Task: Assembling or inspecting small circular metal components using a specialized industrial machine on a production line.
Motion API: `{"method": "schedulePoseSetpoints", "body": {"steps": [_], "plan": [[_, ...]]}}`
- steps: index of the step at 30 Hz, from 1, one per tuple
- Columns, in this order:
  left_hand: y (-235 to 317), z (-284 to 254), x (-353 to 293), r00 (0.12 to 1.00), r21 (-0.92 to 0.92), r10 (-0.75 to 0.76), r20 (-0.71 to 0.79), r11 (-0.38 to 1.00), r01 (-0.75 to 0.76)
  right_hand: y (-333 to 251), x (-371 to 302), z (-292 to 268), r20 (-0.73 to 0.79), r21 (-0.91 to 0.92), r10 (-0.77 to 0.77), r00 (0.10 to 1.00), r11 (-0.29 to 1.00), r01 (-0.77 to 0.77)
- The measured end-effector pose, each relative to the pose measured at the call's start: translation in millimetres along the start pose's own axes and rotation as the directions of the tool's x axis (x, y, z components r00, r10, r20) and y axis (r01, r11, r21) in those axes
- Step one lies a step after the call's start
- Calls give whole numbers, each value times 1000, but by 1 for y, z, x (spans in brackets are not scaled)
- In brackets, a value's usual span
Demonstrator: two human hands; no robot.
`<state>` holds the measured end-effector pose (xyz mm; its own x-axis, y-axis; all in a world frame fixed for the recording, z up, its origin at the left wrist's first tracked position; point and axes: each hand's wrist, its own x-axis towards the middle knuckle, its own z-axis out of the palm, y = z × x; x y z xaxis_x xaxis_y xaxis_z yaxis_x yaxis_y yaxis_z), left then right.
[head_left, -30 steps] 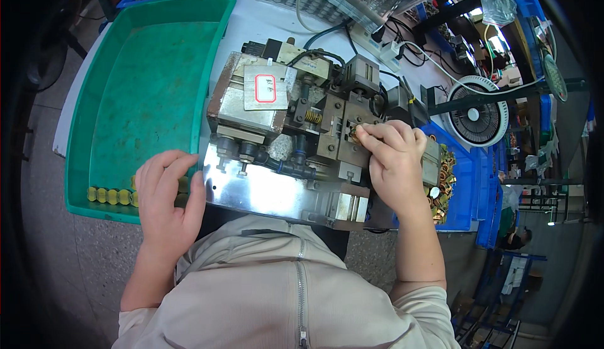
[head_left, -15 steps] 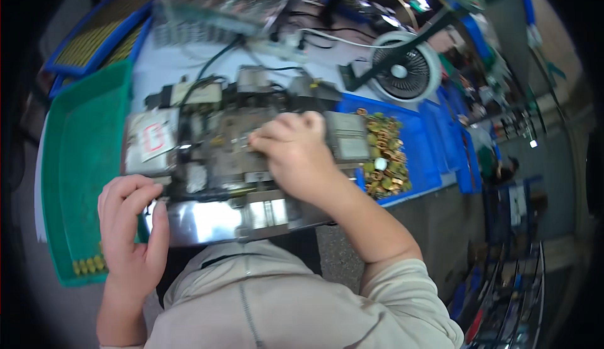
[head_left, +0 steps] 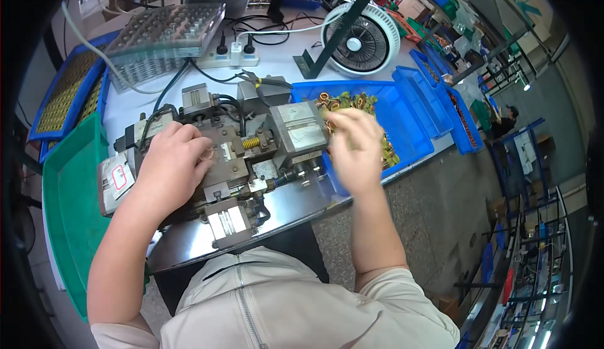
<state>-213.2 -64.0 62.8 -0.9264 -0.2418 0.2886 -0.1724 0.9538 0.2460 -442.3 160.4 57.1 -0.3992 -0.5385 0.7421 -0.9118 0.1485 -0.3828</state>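
While the bench (head_left: 277,66) fills most of our view, we've got the machine (head_left: 236,166) sitting square in front of us, bolted plates and hoses everywhere, w/ the green tray (head_left: 69,179) off its left end. Over on the other side, the blue bin (head_left: 406,125) sits just past the grey block (head_left: 301,129), and here's the relation that counts: R hand (head_left: 357,151) is right there above the bin's near-left part, L hand (head_left: 173,166) is well apart, over the machine. So R is clearly the nearer hand to the pile of small metal pcs (head_left: 355,101) — brass and copper, heaped in the bin's left part. From R's fingertips, the pile lies just beyond and to the right, running on beneath the hand; R's fingers point left, toward the block, approx across the heap. No common long axis for us to call, pcs lie every which way. R's fingers are half curled and blurred — can't tell if anything's gripped. L's thumb and forefinger come close together at the machine's plate, maybe w/ a coppery bit btwn them, but too small for us to be sure.
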Motion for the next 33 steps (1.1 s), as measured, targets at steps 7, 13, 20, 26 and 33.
{"method": "schedulePoseSetpoints", "body": {"steps": [7, 13, 20, 26, 33], "plan": [[-1, 5, 8, 996, 55, 90, 10, 994, -91, 76, -47, -66, -131, -104, 489, 863, 859, -502], [10, -9, 13, 988, 149, 146, -44, 979, -138, 91, -62, -61, -78, -453, 555, 828, 720, -525], [44, -39, -5, 911, -649, -411, 5, 692, 316, 103, -54, -41, 20, -665, 643, 765, 580, -470], [48, -28, -60, 850, -893, -399, 345, -420, 165, 106, -50, -50, 54, -679, 718, 694, 536, -502], [48, -29, -84, 870, -806, -355, 343, -587, 79, 125, -63, -49, -1, -404, 673, 740, 677, -616]]}}
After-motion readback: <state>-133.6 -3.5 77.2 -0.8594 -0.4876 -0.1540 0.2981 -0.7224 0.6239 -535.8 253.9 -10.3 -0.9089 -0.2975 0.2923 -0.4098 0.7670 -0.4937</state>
